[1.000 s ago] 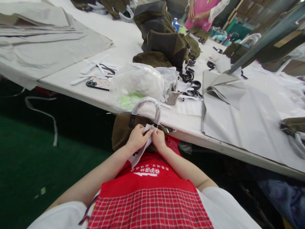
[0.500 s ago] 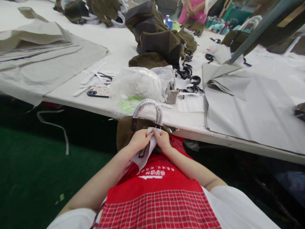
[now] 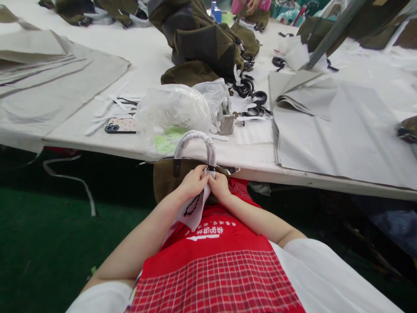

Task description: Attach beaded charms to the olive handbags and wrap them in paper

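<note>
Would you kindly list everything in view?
Bag: one, olive, table's near edge
Sheet: one, white, in the hands
Table: one, white, across the view
Other bags: several, olive and black, farther back
Phone: one, pinkish, near left
Strips: several, white, by phone
Plastic: one heap, clear, beyond bag
Box: one, grey, right of plastic
Straps: several, black, right of box
Paper: two stacks, grey, left and right
Pole: one, grey, far right
Small item: one, blue, far back
Co-worker: one, pink clothing, far back
Ribbon: one, white, below table
Floor: one, green, below
Apron: one, red, front
Left hand: one, bare, on sheet
Right hand: one, bare, on sheet
</note>
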Available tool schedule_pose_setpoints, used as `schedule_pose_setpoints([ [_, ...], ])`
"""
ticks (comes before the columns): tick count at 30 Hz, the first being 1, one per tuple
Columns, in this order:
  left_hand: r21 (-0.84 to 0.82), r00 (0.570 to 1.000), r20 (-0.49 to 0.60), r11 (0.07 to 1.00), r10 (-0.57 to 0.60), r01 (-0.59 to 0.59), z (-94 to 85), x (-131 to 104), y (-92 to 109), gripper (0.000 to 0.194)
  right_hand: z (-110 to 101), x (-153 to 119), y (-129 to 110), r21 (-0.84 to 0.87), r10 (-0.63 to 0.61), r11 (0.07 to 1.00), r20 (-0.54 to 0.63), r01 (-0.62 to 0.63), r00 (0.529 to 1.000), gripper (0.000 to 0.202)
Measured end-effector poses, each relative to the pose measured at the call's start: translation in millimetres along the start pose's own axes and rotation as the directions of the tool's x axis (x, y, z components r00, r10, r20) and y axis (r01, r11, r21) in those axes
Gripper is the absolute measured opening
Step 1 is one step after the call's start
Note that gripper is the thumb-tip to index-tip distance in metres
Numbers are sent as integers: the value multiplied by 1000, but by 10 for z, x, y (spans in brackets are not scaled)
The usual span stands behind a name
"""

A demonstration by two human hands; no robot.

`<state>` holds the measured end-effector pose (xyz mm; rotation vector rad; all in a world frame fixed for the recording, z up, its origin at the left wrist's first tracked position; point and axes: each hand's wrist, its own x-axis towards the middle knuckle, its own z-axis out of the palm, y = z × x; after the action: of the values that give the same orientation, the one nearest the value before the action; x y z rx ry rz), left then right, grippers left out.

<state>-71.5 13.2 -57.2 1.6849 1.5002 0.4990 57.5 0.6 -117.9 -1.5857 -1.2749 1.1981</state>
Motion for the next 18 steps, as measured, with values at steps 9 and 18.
schedule_pose_setpoints([
  [9, 49, 995, 48, 995, 87, -89, -18, -49, 50, 46, 27, 8, 26, 79, 46, 996, -13, -44, 999, 40],
  [18, 5, 1000, 24, 1000, 18, -19, 13, -47, 115, 51, 18, -41, -8, 115, 4, 993, -56, 2, 998, 45],
])
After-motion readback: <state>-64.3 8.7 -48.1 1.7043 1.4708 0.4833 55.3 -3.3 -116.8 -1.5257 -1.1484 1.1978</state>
